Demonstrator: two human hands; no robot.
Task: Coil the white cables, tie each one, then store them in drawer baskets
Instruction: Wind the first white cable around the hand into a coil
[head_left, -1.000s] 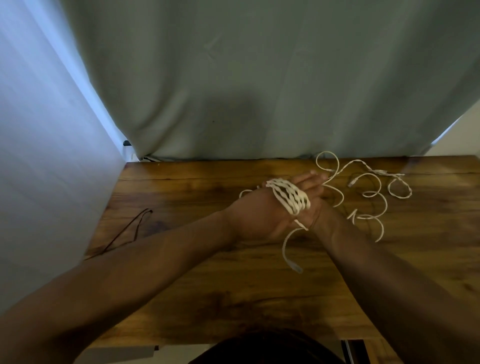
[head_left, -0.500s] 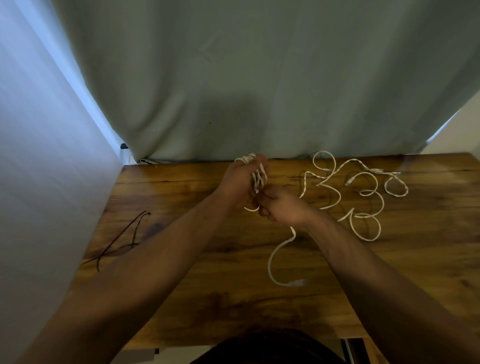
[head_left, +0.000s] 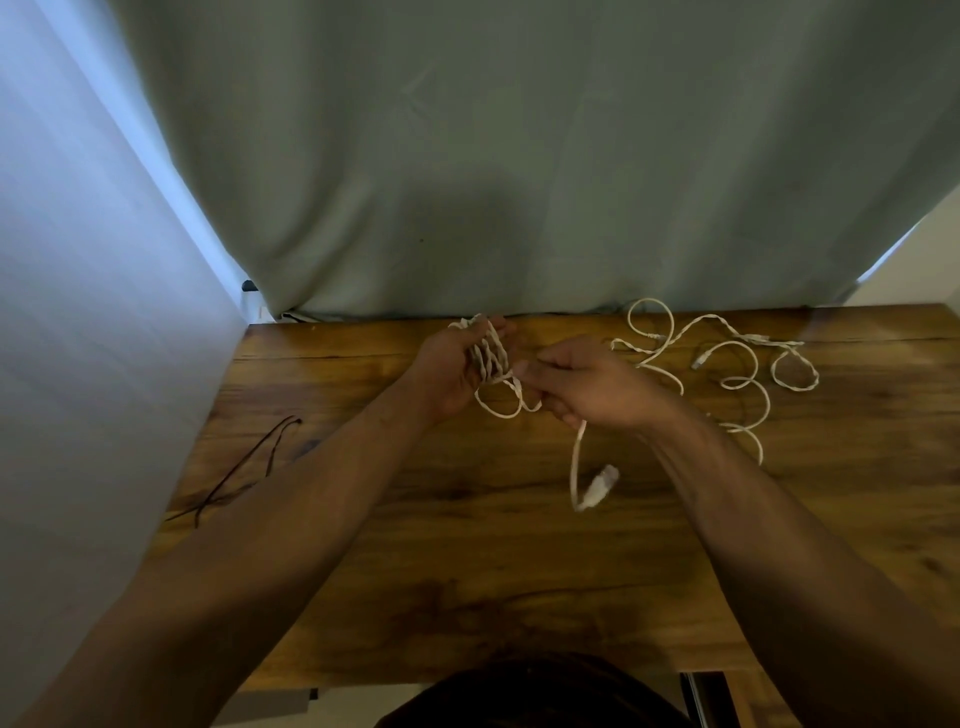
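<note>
Across the table (head_left: 467, 545), more white cable (head_left: 748, 384) sprawls loose just right of my right fingers, uncoiled and untied, and no drawer baskets show, so I judge the job barely begun. My left hand (head_left: 449, 374), fingers nearly straight, carries the coil (head_left: 488, 356) wound round them. My right hand (head_left: 587, 387), fingers curled, pinches its tail (head_left: 575, 457) beside it, the tie not yet made.

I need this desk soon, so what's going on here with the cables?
A person is coiling a white cable: loops sit wound round the left hand, while the right hand pinches the strand beside them. Its plug end hangs below, over the wooden table. More loose cable lies uncoiled to the right.
</note>
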